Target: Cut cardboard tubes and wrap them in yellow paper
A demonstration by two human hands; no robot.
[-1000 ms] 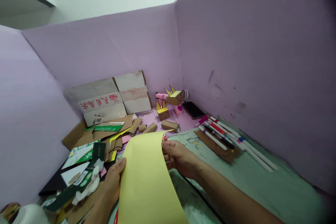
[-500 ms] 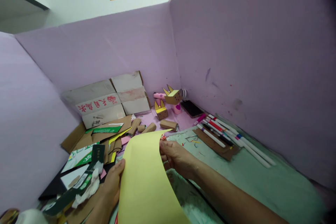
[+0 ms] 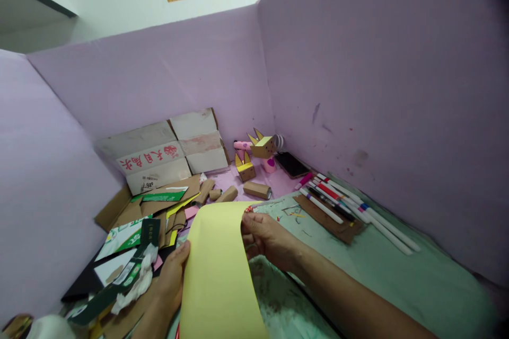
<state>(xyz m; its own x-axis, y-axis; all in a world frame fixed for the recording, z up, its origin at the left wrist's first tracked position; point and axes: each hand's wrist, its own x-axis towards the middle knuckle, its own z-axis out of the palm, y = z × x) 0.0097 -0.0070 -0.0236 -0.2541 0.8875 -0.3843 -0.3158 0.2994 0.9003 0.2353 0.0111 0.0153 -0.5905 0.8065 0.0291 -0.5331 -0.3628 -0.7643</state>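
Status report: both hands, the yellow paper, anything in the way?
Left bare hand holds curved pale-yellow paper sheet by left edge. Right bare hand at its right edge, grip partly hidden. Brown cardboard tubes just beyond, seemingly not blocking.

Green surface [image 3: 413, 275] passable right — scraps [image 3: 150, 233] crowd left.

sheet [image 3: 220, 275]: between left hand [image 3: 172, 275] and right hand [image 3: 268, 235]
markers [image 3: 321, 206]: right of sheet, partly on cardboard strip [image 3: 341, 232]
phone [image 3: 292, 164]: behind markers
cardboard tubes [image 3: 228, 194]: behind sheet
cardboard panel [image 3: 167, 151]: left of phone
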